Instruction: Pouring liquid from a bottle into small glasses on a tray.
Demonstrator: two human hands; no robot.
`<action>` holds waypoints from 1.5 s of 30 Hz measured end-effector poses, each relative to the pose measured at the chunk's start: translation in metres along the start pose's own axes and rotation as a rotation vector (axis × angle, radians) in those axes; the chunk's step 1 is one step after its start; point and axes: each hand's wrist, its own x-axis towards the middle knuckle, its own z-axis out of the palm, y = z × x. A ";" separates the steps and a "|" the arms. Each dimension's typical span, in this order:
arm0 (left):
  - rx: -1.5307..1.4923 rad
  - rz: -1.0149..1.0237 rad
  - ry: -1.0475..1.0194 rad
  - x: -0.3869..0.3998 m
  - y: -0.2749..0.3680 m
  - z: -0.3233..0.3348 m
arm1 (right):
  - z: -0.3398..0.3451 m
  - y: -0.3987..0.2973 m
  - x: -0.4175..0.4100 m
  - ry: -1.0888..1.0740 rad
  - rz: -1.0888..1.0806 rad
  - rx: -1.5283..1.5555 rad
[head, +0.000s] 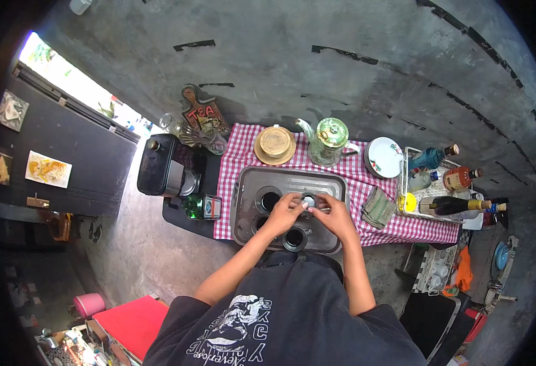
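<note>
On a dark brown serving tray [291, 173] stand several cups with dark insides. Both hands are over its right part, at the rim of one cup [308, 200]. My left hand [289, 211] touches this cup from the left, my right hand [333, 215] from the right, with fingertips close together; their grip partly hides it. Another cup [295, 239] stands nearer me, below the hands. A further cup [268, 200] is left of my left hand, and one more [259, 223] is partly covered by my left wrist. What the cups hold cannot be told for certain.
Behind the tray are a lidded wooden pot [275, 142], a glass teapot [330, 141] and stacked plates [384, 158]. A folded cloth [378, 208] and a wire basket [404, 183] of bottles lie right. A black machine [158, 164] and green glass [193, 207] stand left.
</note>
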 end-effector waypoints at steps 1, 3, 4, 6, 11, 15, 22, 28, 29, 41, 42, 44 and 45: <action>-0.004 -0.002 0.003 -0.001 0.002 0.000 | 0.000 0.000 0.000 -0.004 0.001 -0.003; 0.016 0.018 0.005 -0.001 0.004 0.000 | -0.001 -0.001 0.000 -0.002 0.002 -0.038; 0.013 0.018 0.009 -0.001 0.002 0.000 | -0.001 -0.001 0.001 -0.006 0.000 -0.041; 0.044 0.046 0.026 -0.001 -0.002 0.001 | -0.001 -0.001 0.001 -0.019 0.012 -0.029; 0.037 0.027 0.015 -0.001 -0.001 0.001 | -0.002 -0.003 0.001 -0.020 0.013 -0.038; 0.026 0.016 0.016 -0.002 0.001 0.000 | -0.002 -0.003 0.002 -0.022 0.011 -0.040; 0.031 0.029 0.021 -0.002 0.001 0.001 | -0.002 -0.003 0.003 -0.028 0.010 -0.035; 0.035 0.020 0.013 -0.002 0.000 0.002 | -0.005 -0.014 0.000 -0.032 0.040 -0.026; 0.040 0.014 0.013 -0.003 0.000 0.002 | -0.005 -0.013 0.000 -0.033 0.037 -0.019; 0.062 0.052 0.032 -0.003 -0.001 0.002 | -0.003 -0.008 0.001 -0.031 0.010 -0.026; 0.056 0.049 0.032 -0.003 -0.001 0.002 | -0.004 -0.009 0.001 -0.031 0.014 -0.034; 0.062 0.049 0.032 -0.003 -0.002 0.001 | -0.004 -0.009 0.001 -0.036 0.014 -0.023; 0.064 0.046 0.029 -0.003 0.000 0.002 | -0.004 -0.009 0.000 -0.041 0.019 -0.015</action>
